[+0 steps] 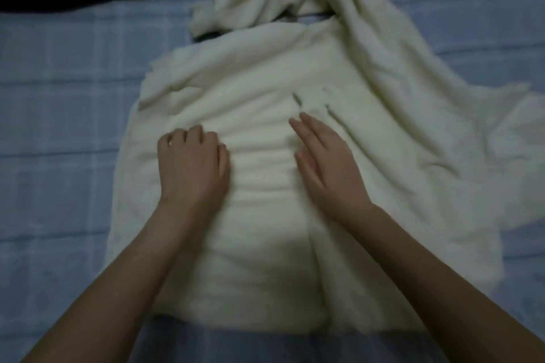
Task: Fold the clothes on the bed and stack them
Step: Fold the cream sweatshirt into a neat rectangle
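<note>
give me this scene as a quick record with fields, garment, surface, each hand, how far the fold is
garment: cream garment, partly spread on the bed
surface: pale blue checked sheet
left: left hand on the garment, fingers curled; whether it grips cloth is unclear
right: right hand flat on the garment, fingers straight
far end: bunched and heaped, not flat
fold state: not a neat fold yet; loose cloth spills to the right
stack: none in view

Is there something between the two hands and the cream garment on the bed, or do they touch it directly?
Nothing visible stands between them. The left hand and the right hand both lie directly on the cream garment, which is spread on the blue checked sheet.
</note>
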`<state>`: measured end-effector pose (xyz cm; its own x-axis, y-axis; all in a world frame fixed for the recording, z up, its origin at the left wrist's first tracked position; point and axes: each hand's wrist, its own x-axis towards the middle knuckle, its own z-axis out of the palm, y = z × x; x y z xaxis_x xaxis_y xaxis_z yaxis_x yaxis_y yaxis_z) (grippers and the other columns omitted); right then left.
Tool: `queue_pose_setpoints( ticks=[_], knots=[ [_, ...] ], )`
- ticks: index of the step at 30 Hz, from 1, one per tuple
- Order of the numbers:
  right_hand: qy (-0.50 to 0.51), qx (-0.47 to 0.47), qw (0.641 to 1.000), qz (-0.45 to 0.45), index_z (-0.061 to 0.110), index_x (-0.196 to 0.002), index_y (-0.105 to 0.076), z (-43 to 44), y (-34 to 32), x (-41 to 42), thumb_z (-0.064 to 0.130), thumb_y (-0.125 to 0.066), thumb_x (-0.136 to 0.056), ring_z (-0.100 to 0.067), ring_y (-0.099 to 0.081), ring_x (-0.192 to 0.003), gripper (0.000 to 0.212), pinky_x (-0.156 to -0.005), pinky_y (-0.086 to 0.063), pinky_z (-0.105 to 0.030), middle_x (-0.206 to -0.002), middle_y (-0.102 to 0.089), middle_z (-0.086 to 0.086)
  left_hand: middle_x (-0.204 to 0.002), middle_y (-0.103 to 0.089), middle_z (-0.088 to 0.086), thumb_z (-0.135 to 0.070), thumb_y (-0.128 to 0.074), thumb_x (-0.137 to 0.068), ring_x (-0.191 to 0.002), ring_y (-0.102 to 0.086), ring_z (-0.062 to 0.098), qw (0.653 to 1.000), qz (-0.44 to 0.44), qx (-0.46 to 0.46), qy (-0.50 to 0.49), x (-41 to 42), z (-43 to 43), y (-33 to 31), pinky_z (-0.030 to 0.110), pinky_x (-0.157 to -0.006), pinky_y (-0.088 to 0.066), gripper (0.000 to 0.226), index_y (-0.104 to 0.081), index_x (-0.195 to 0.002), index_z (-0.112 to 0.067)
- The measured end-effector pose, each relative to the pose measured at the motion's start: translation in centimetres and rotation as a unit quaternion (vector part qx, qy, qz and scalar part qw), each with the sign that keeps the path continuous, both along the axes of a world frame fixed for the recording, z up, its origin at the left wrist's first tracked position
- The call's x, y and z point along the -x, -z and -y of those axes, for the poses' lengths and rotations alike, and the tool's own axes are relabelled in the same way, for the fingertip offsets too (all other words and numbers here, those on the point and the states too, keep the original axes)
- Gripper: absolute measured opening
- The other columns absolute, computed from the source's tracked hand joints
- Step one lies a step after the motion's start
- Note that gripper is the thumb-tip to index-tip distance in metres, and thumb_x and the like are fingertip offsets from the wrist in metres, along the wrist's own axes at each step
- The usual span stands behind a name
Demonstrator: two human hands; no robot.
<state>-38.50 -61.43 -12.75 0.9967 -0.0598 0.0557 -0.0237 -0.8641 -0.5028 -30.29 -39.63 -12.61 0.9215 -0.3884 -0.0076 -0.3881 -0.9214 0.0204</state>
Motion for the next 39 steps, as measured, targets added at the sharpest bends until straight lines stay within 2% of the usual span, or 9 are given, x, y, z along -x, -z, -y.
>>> queue_pose_setpoints(
  ticks=[5,12,16,19,22,24,29,34,39],
  knots=[
    [0.047,0.120,0.991,0.027,0.022,-0.153,-0.036,11.0,-1.9,-0.1,0.031,-0.034,-0.100,-0.028,-0.027,-0.148,0.054,-0.120,-0.019,-0.050,-0.159,-0.034,-0.005,-0.152,-0.042,0.010,-0.033,-0.035,-0.097,-0.139,-0.040,0.030,0.981,-0.003,0.159,0.115,0.0,12.6,-0.8,0.048,-0.115,-0.025,0.052,-0.043,-0.145,-0.015],
    [0.064,0.209,0.966,-0.137,0.037,-0.157,-0.013,20.7,1.5,-3.6,0.038,-0.023,-0.106,-0.024,-0.011,-0.153,0.052,-0.122,-0.007,-0.049,-0.165,-0.019,0.002,-0.160,-0.028,0.001,-0.044,-0.024,-0.100,-0.148,-0.022,0.021,0.989,-0.083,0.078,0.092,-1.6,20.0,3.0,0.041,-0.120,-0.009,0.055,-0.029,-0.153,-0.029],
    [0.035,0.078,0.995,-0.052,0.029,-0.153,-0.033,21.0,0.8,-6.1,0.043,-0.022,-0.103,-0.021,-0.025,-0.148,0.053,-0.121,-0.011,-0.049,-0.158,-0.034,0.000,-0.142,-0.053,0.002,-0.045,-0.029,-0.097,-0.131,-0.047,0.021,0.960,-0.108,0.253,0.050,-4.5,19.8,1.0,0.027,-0.111,-0.026,0.053,-0.053,-0.137,-0.020],
    [0.025,-0.013,0.998,0.056,0.021,-0.148,-0.043,21.6,-0.5,-11.7,0.038,-0.031,-0.102,-0.021,-0.035,-0.139,0.050,-0.118,-0.021,-0.042,-0.151,-0.044,-0.007,-0.128,-0.058,0.004,-0.036,-0.049,-0.092,-0.116,-0.055,0.020,0.893,-0.117,0.431,-0.053,-10.3,20.8,-1.3,0.034,-0.103,-0.042,0.044,-0.053,-0.133,-0.021],
    [0.036,-0.025,0.999,-0.009,0.025,-0.151,-0.038,23.2,-0.8,-18.8,0.034,-0.040,-0.103,-0.027,-0.037,-0.139,0.048,-0.116,-0.027,-0.041,-0.152,-0.041,-0.009,-0.126,-0.059,0.016,-0.031,-0.060,-0.089,-0.118,-0.057,0.027,0.774,-0.211,0.576,-0.154,-15.7,23.6,-2.6,0.044,-0.102,-0.047,0.053,-0.036,-0.136,-0.030],
    [0.050,-0.106,0.989,-0.087,0.031,-0.150,-0.038,24.0,-1.1,-21.9,0.033,-0.051,-0.100,-0.021,-0.047,-0.128,0.052,-0.106,-0.035,-0.032,-0.140,-0.049,-0.005,-0.136,-0.051,0.019,-0.020,-0.066,-0.090,-0.123,-0.055,0.027,0.742,-0.256,0.600,-0.153,-17.4,25.5,-2.4,0.044,-0.099,-0.051,0.069,-0.025,-0.144,-0.032],
    [0.067,-0.303,0.949,-0.054,0.022,-0.116,-0.072,24.0,-3.1,-23.3,0.005,-0.064,-0.084,0.003,-0.067,-0.079,0.037,-0.073,-0.050,-0.015,-0.090,-0.074,0.009,-0.141,-0.043,-0.003,0.008,-0.062,-0.085,-0.112,-0.057,0.004,0.730,-0.233,0.629,-0.133,-18.0,26.3,-1.9,0.038,-0.089,-0.057,0.083,-0.027,-0.152,-0.025],
    [0.044,-0.391,0.919,0.033,0.031,-0.107,-0.075,23.4,-8.0,-17.1,0.005,-0.071,-0.087,0.000,-0.069,-0.101,0.033,-0.084,-0.051,-0.011,-0.101,-0.076,0.012,-0.130,-0.051,-0.030,0.010,-0.065,-0.083,-0.091,-0.058,-0.001,0.725,-0.198,0.654,-0.086,-12.6,22.1,-3.8,0.030,-0.084,-0.051,0.081,-0.032,-0.150,-0.023],
    [-0.057,-0.310,0.948,-0.051,0.042,-0.119,-0.068,20.9,-7.5,-6.4,0.010,-0.074,-0.087,0.007,-0.066,-0.099,0.047,-0.084,-0.044,-0.003,-0.104,-0.072,0.024,-0.131,-0.058,-0.013,0.014,-0.063,-0.081,-0.090,-0.067,0.008,0.711,-0.254,0.638,-0.153,-2.5,17.1,-3.9,0.022,-0.077,-0.053,0.075,-0.048,-0.138,-0.033]
  ],
)
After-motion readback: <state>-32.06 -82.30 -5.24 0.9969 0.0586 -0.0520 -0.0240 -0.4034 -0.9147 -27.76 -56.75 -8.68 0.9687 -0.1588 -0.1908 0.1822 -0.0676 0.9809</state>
